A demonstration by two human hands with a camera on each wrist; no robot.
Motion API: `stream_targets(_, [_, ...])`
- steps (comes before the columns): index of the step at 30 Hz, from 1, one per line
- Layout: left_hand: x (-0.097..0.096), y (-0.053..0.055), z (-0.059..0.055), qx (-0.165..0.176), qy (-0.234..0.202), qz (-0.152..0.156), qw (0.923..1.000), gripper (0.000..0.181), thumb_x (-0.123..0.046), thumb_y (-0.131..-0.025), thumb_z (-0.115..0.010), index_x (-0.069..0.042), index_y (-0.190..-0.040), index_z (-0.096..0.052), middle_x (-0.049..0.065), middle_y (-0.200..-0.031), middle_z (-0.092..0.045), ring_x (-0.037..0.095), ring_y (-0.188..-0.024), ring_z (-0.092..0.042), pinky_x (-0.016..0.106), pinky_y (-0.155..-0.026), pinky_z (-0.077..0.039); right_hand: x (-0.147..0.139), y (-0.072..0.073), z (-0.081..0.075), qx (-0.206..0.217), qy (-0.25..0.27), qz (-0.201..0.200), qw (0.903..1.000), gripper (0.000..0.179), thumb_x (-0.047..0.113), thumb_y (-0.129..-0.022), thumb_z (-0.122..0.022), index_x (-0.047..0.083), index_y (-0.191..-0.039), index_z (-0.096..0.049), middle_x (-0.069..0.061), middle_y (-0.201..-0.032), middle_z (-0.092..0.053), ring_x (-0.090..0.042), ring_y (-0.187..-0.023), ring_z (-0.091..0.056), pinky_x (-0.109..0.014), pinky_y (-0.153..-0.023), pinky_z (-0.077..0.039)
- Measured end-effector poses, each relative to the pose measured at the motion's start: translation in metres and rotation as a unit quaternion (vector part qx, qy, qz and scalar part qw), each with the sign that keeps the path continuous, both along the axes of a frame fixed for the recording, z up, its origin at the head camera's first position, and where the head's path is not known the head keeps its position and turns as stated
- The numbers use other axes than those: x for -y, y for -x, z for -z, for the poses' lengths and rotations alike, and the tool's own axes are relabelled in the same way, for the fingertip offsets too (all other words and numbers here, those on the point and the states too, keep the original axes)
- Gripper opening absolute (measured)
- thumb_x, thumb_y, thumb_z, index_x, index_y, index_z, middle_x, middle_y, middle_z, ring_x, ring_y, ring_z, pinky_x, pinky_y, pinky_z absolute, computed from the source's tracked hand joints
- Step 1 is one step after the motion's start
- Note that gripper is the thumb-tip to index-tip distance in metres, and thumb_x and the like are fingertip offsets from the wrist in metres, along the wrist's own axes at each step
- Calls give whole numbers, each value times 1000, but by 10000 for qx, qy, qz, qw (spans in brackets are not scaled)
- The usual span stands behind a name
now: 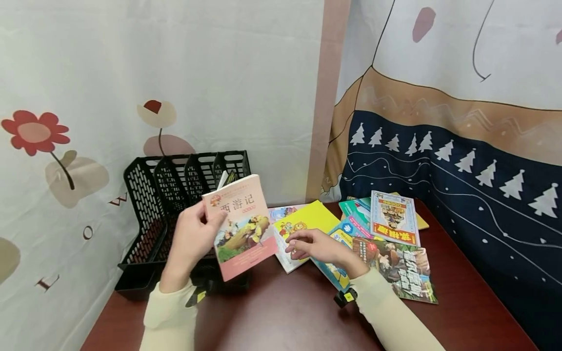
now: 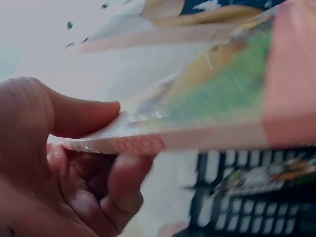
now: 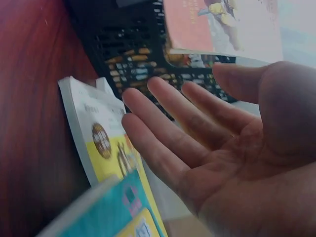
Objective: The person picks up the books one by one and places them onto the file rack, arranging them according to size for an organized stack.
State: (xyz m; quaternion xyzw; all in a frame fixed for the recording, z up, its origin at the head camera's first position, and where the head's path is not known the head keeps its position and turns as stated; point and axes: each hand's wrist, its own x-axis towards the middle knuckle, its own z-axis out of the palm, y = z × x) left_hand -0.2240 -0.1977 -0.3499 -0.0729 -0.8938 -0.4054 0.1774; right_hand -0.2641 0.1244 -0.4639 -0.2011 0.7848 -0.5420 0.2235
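Note:
A pink book (image 1: 243, 224) with a picture of figures on its cover is held up by my left hand (image 1: 190, 239), tilted in front of the black rack. The left wrist view shows the thumb on the cover of the book (image 2: 217, 94) and curled fingers beneath its spine. My right hand (image 1: 322, 248) hovers to the right of the book, above a yellow book (image 1: 313, 217). In the right wrist view the right hand (image 3: 212, 153) has its fingers extended, with nothing in them.
At the left back stands a black slotted file rack (image 1: 175, 190), some books in its right compartment. Several books lie spread at the right, among them a blue-bordered book (image 1: 395, 217) and a forest-coloured book (image 1: 408, 273). Curtains hang behind the brown table (image 1: 281, 317).

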Motion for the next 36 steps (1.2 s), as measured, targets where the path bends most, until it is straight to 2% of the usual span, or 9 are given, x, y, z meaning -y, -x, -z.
stream_targets(3, [13, -4, -6, -6, 150, -318, 9994, 32, -28, -108, -69, -4, -128, -77, 20, -103, -83, 15, -73, -71, 26, -63, -54, 14, -3, 6, -53, -88, 90, 9999, 45, 32, -115, -60, 1, -147, -66, -18, -132, -78, -35, -113, -81, -44, -102, -65])
stream_targets(7, [28, -5, -9, 2, 252, -560, 9981, 35, -34, -109, -69, -5, -128, -77, 21, -106, -84, 13, -75, -70, 25, -64, -52, 41, -7, 15, -18, -126, 210, 9997, 49, 36, -113, -63, 4, -150, -66, -18, -135, -78, -32, -112, -82, -47, -100, -65])
stream_targets(14, [50, -9, -12, 117, 503, -1120, 9924, 36, -36, -108, -70, -6, -126, -78, 21, -106, -83, 15, -77, -67, 27, -66, -49, 96, -7, 24, -5, 158, 483, 9987, 65, 44, -112, -65, 4, -162, -53, -20, -142, -74, -34, -105, -83, -49, -95, -66])
stream_targets(16, [55, -11, -13, 126, 515, -1237, 9909, 36, -35, -108, -70, -5, -126, -77, 22, -106, -83, 15, -77, -66, 27, -65, -47, 108, -7, 25, -82, 119, 642, 9978, 70, 48, -111, -64, 5, -165, -50, -21, -144, -72, -35, -104, -83, -49, -99, -64])
stream_targets(19, [60, -13, -13, 97, 503, -1435, 9883, 35, -36, -107, -70, -5, -123, -79, 23, -104, -82, 17, -76, -64, 28, -63, -45, 120, -6, 23, -319, -182, 863, 9956, 76, 55, -111, -60, 7, -168, -46, -22, -158, -63, -36, -129, -75, -53, -114, -56])
stream_targets(23, [66, -11, -14, 228, 443, -1725, 9837, 38, -40, -108, -68, -6, -120, -79, 23, -103, -82, 18, -76, -64, 30, -62, -45, 130, -4, 19, -563, -474, 1030, 9920, 79, 57, -111, -58, 5, -169, -43, -21, -170, -51, -37, -159, -49, -56, -129, -42])
stream_targets(29, [82, -15, -16, 400, 245, -2190, 9746, 41, -42, -107, -66, -7, -122, -80, 22, -108, -81, 11, -75, -60, 26, -63, -43, 137, -4, 22, -507, -670, 1042, 9910, 76, 52, -112, -56, 3, -168, -44, -19, -171, -50, -36, -160, -47, -54, -131, -40])
stream_targets(33, [91, -19, -17, 131, 258, -2595, 9653, 37, -38, -105, -68, -6, -117, -81, 24, -106, -80, 25, -82, -63, 31, -66, -39, 139, -4, 24, -506, -741, 1104, 9898, 75, 54, -110, -56, 6, -167, -46, -18, -170, -52, -35, -159, -49, -53, -130, -42])
stream_targets(36, [91, -16, -14, -172, 331, -2763, 9603, 36, -37, -104, -69, -4, -112, -81, 26, -102, -80, 39, -89, -66, 37, -68, -37, 139, -4, 26, -527, -764, 1150, 9890, 74, 54, -110, -56, 6, -166, -48, -18, -169, -54, -36, -158, -50, -54, -129, -42])
